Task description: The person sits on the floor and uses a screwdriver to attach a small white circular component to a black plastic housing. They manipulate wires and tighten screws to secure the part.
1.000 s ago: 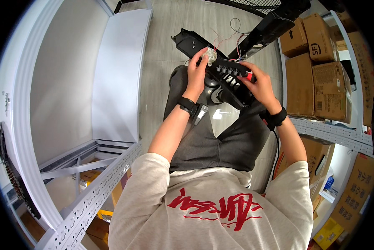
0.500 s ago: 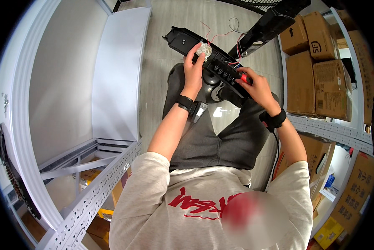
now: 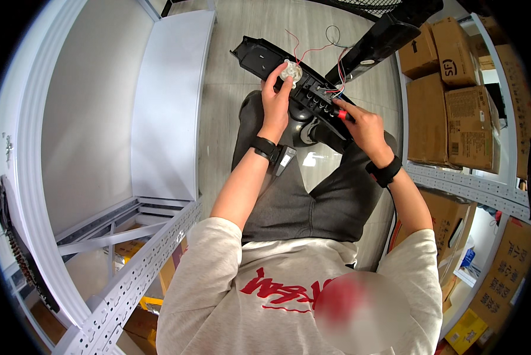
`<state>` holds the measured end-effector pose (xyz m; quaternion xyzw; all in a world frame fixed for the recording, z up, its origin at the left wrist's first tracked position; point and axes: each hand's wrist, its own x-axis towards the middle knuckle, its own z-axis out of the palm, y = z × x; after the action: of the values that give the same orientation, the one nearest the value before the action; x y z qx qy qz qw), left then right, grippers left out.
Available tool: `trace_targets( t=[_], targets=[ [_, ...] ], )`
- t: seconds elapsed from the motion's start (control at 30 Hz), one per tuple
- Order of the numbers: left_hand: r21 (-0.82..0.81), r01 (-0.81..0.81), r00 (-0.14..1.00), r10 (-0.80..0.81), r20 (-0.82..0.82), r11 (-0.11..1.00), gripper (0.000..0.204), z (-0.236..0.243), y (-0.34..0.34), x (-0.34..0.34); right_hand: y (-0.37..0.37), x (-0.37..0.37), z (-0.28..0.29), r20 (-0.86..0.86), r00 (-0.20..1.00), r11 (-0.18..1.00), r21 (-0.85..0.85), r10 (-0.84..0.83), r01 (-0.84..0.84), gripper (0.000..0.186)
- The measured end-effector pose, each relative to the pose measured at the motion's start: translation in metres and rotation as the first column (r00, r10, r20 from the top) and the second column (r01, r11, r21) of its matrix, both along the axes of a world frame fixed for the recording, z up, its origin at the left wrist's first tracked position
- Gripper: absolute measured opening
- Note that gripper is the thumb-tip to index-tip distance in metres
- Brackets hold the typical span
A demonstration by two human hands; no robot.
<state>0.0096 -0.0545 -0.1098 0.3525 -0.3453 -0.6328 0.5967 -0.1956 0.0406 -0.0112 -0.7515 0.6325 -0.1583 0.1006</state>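
A long black plastic housing (image 3: 261, 58) lies slantwise over my knees, its inner side up. My left hand (image 3: 275, 103) pinches a round whitish plastic part (image 3: 291, 69) between thumb and fingers, at the middle of the housing. In my right hand (image 3: 365, 128) is a red-and-black tool handle (image 3: 344, 115), which looks like a screwdriver; its tip cannot be made out. That hand is over the housing's right part, close to a row of round black posts (image 3: 319, 105). Thin red and white wires (image 3: 342, 68) run out of the housing near my right fingers.
Another long black unit (image 3: 375, 44) stands beyond the housing, at the upper right. Cardboard boxes (image 3: 469, 118) fill a metal shelf (image 3: 466, 184) on the right. To the left is a white shelf rack (image 3: 171, 106). The floor (image 3: 221, 118) is grey and wood-patterned.
My right hand has shifted slightly down and turned, with its index finger now stretched toward the wires. The tool has tilted, and more of the housing's inside shows. My left hand has barely moved.
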Motion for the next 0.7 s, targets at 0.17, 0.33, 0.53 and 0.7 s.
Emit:
trace_targets(
  t=[0.17, 0.33, 0.53, 0.7],
  targets=[
    [-0.025, -0.010, 1.000, 0.010, -0.002, 1.000, 0.041, -0.002, 0.000, -0.001, -0.002, 0.000, 0.002, -0.021, 0.998, 0.998, -0.004, 0.057, -0.057, 0.049],
    [-0.010, -0.004, 0.997, 0.003, -0.076, 1.000, 0.041, 0.002, 0.000, -0.001, -0.004, -0.005, -0.004, -0.026, 0.998, 0.998, -0.017, 0.064, -0.064, 0.050],
    [0.012, 0.013, 0.994, -0.012, -0.104, 1.000, 0.042, 0.001, 0.001, 0.002, -0.002, -0.010, -0.008, -0.029, 0.991, 0.990, -0.054, 0.129, -0.130, 0.055],
    [0.006, -0.011, 0.991, 0.012, -0.135, 1.000, 0.042, 0.001, 0.002, 0.000, -0.003, -0.010, -0.004, -0.092, 0.984, 0.987, -0.045, 0.153, -0.157, 0.061]
  ],
)
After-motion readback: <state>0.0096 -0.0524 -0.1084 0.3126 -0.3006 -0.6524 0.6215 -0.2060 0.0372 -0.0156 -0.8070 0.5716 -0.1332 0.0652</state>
